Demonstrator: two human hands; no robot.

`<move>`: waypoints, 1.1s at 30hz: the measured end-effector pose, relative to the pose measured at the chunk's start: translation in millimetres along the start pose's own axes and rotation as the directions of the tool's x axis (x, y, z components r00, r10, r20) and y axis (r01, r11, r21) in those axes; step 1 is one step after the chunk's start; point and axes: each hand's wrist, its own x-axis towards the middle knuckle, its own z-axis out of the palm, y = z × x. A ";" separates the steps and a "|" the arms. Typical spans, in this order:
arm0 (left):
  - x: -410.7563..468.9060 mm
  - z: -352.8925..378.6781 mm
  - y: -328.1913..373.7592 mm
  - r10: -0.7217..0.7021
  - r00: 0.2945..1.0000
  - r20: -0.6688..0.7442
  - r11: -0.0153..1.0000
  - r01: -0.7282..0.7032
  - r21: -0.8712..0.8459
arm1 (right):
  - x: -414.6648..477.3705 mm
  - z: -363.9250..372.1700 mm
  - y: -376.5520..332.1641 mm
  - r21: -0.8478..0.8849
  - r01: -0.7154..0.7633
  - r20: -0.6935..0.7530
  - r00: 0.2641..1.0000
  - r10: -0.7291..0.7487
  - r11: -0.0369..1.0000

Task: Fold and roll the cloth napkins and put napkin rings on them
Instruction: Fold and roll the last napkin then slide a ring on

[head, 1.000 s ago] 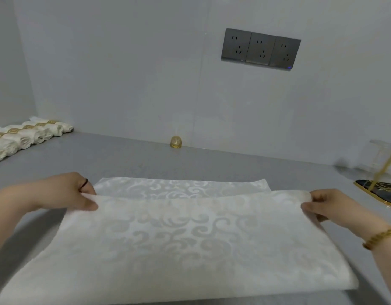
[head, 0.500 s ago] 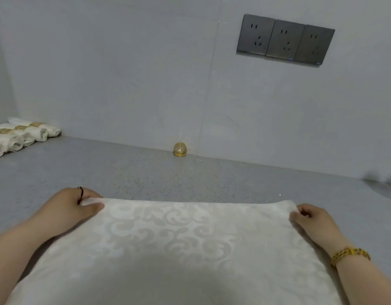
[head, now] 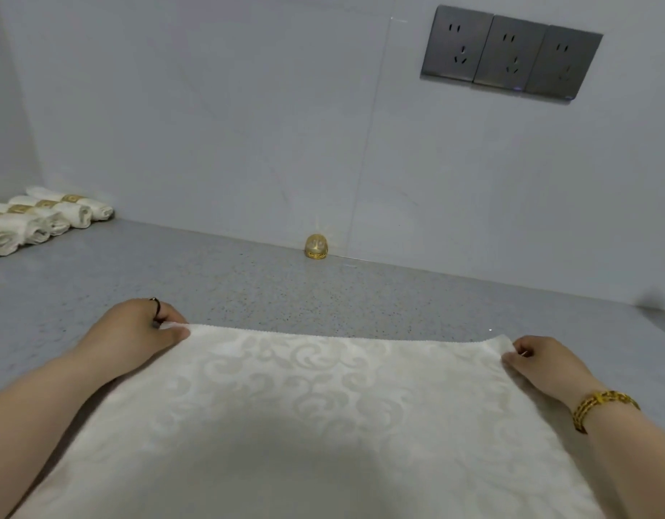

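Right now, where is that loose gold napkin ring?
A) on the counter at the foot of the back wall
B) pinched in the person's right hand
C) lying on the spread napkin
A: the gold napkin ring sits on the grey counter against the wall, well beyond the napkin, whose far corners the left hand and right hand pinch.

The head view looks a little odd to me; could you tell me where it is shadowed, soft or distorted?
Head view: even, dim light with no glare; a soft dark shadow lies over the near middle of the napkin; the wide lens slants the sockets and the wall seam; the rolled napkins at the left edge and the far ring look soft.
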 end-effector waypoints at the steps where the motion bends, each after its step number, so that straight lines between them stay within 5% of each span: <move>1: 2.2 -0.7 -1.6 0.002 1.000 0.017 1.000 -0.003 0.030 | 1.3 0.5 0.1 -0.012 -0.004 -0.002 1.000 0.004 1.000; 7: -6.3 -11.6 12.5 0.055 0.998 -0.001 0.982 -0.054 0.180 | -11.3 -2.8 -9.2 0.060 -0.039 -0.046 0.998 0.042 0.997; 10: -40.0 -13.6 34.1 0.261 0.965 0.023 0.963 -0.261 0.065 | -35.8 -9.3 -24.5 -0.059 0.114 -0.213 0.969 -0.124 0.992; 12: -81.8 -8.2 55.5 0.442 0.890 0.113 0.894 -0.447 0.032 | -63.5 -6.0 -42.0 -0.036 0.303 -0.189 0.934 -0.304 0.952; 15: -121.0 5.1 75.7 0.539 0.798 0.271 0.760 -0.599 0.252 | -120.7 22.4 -74.3 -0.014 0.595 -0.211 0.783 -0.584 0.803; 18: -132.2 34.0 71.3 0.417 0.835 0.361 0.816 -0.518 0.257 | -167.1 48.5 -98.4 0.032 0.759 -0.060 0.651 -0.757 0.650; 21: -131.7 48.6 62.5 0.373 0.799 0.472 0.794 -0.538 0.282 | -187.2 64.6 -105.8 0.143 0.701 0.133 0.686 -0.715 0.699; 26: -132.0 36.2 62.1 0.313 0.826 0.469 0.824 -0.482 0.299 | -175.1 58.6 -85.4 0.000 0.703 0.251 0.688 -0.681 0.711; 29: -130.1 30.0 59.2 0.268 0.864 0.427 0.843 -0.425 0.331 | -162.3 45.4 -54.0 -0.072 0.636 0.280 0.753 -0.596 0.769; 31: -129.9 26.8 56.9 0.321 0.885 0.338 0.828 -0.436 0.354 | -159.2 33.1 -28.4 -0.091 0.543 0.247 0.824 -0.510 0.835; 33: -131.8 21.1 60.7 0.502 0.833 0.232 0.756 -0.553 0.350 | -161.7 20.8 -5.6 -0.046 0.481 0.196 0.864 -0.464 0.876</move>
